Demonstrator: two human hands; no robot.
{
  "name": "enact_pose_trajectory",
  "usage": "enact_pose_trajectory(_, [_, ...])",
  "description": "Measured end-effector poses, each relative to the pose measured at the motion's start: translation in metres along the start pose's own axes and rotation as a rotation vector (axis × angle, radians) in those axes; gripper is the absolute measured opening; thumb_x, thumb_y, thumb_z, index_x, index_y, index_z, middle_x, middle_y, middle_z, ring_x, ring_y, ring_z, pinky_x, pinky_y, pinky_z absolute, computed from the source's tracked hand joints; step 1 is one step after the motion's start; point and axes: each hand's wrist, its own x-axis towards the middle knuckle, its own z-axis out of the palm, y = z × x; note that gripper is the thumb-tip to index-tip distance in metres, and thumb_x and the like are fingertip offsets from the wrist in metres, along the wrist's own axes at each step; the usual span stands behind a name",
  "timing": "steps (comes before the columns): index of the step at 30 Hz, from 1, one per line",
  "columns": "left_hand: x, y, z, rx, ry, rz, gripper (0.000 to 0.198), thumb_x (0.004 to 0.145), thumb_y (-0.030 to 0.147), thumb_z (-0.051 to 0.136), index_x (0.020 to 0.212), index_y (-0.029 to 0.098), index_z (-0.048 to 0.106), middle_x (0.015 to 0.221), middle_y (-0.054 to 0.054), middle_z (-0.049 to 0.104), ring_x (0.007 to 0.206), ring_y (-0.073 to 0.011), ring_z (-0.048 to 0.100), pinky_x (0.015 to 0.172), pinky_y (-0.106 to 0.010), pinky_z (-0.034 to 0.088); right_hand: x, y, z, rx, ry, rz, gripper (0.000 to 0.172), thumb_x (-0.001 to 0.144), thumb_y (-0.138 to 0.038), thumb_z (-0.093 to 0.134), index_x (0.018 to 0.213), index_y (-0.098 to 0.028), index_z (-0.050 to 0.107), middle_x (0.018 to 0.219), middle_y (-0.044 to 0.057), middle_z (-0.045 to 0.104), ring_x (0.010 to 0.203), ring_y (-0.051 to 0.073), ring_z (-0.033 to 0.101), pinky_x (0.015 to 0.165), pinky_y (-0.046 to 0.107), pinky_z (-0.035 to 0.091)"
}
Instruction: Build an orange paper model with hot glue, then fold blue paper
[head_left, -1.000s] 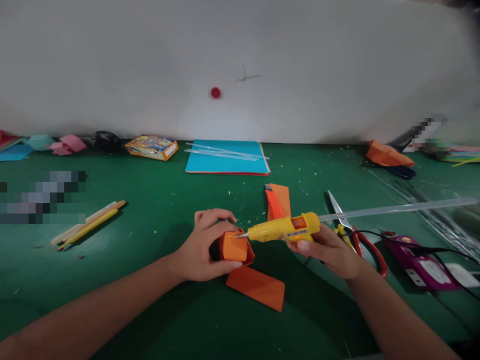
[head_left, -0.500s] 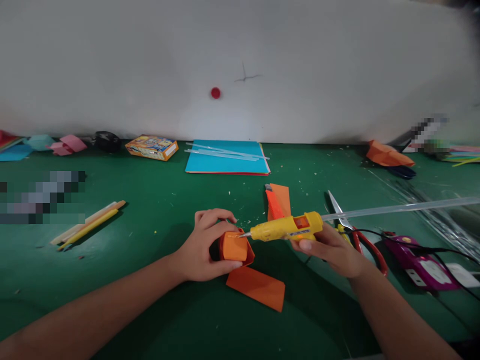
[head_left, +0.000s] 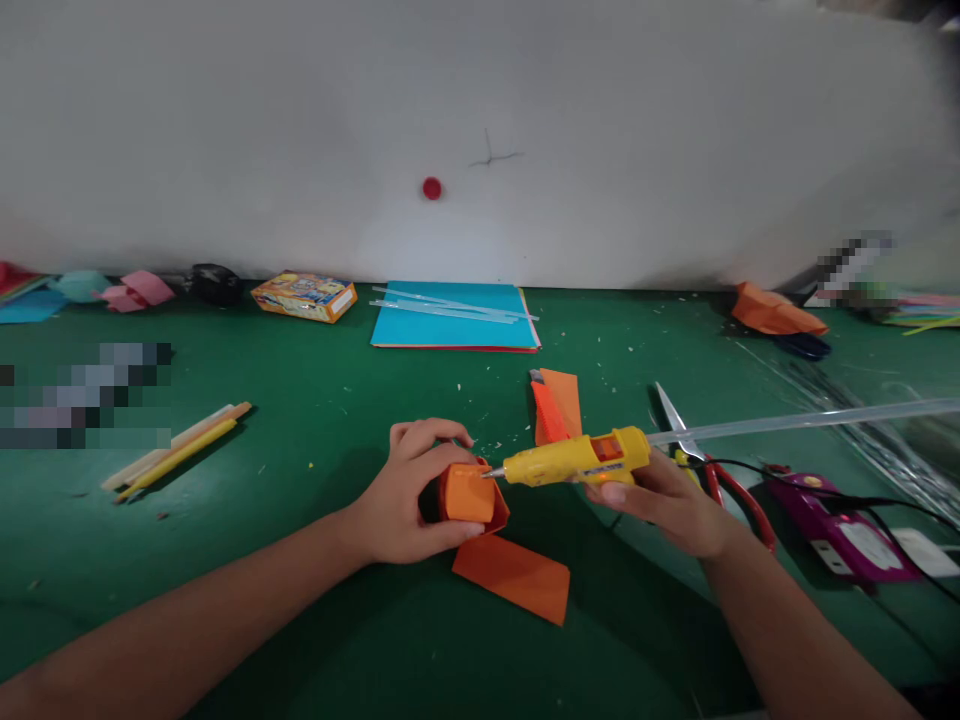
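My left hand (head_left: 409,495) is closed around a small folded orange paper box (head_left: 469,495) on the green table (head_left: 300,600). A flat flap of the same orange paper (head_left: 514,577) trails toward me from it. My right hand (head_left: 667,505) grips a yellow glue gun (head_left: 570,458), held level, with its metal tip touching the box's top right edge. A long clear glue stick (head_left: 802,420) pokes out of the gun's back to the right. The gun's black cord (head_left: 825,495) runs off to the right.
Red-handled scissors (head_left: 712,470) and a purple power strip (head_left: 832,525) lie right of my right hand. An orange utility knife on orange paper (head_left: 555,405) sits behind the gun. Blue paper with glue sticks (head_left: 454,315), a small box (head_left: 304,295) and pencils (head_left: 180,450) lie further off.
The glue gun has slid slightly right along the box's top edge, and my right hand moved with it. My left hand and the box stayed put.
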Motion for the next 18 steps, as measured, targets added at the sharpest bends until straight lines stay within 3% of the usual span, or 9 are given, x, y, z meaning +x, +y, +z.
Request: enact_pose_trajectory(18, [0.0003, -0.0015, -0.0002, -0.019, 0.014, 0.024, 0.046, 0.087, 0.056, 0.068, 0.121, 0.026, 0.061, 0.123, -0.010, 0.058, 0.116, -0.0312, 0.057, 0.099, -0.049, 0.034, 0.0007, -0.0007, 0.0003, 0.008, 0.043, 0.000, 0.040, 0.093, -0.059, 0.067, 0.092, -0.020, 0.072, 0.071, 0.001, 0.053, 0.060, 0.014, 0.044, 0.052, 0.025, 0.035])
